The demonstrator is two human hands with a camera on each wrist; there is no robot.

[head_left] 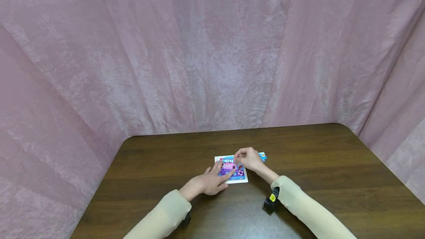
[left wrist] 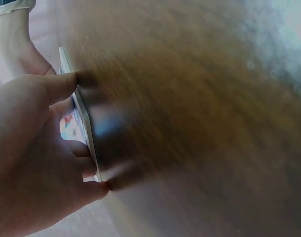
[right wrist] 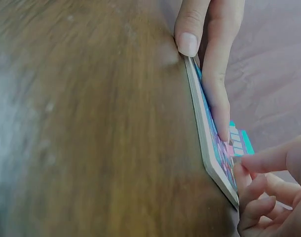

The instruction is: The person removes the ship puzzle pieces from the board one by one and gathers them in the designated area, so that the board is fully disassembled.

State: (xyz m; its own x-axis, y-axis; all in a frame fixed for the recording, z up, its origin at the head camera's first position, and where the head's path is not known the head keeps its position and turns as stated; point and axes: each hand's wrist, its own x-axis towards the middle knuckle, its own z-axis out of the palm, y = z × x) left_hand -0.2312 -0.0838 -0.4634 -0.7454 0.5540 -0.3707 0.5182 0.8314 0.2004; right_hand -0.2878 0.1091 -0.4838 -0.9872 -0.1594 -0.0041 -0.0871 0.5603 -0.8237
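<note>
On the wooden counter, the right grip pinches a printed piece; the outspread left grip slipping could skew the picture board beneath.

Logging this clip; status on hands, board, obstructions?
Left hand resting on picture board. Right hand apparently pinching a piece over it. Blue item partly hidden by right hand.

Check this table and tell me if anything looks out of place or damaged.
A small blue printed piece lies on the wooden table, outside the picture board and partly hidden by the right hand. It stands out as loose, though it may just be set aside. I see no spill or damage.
</note>
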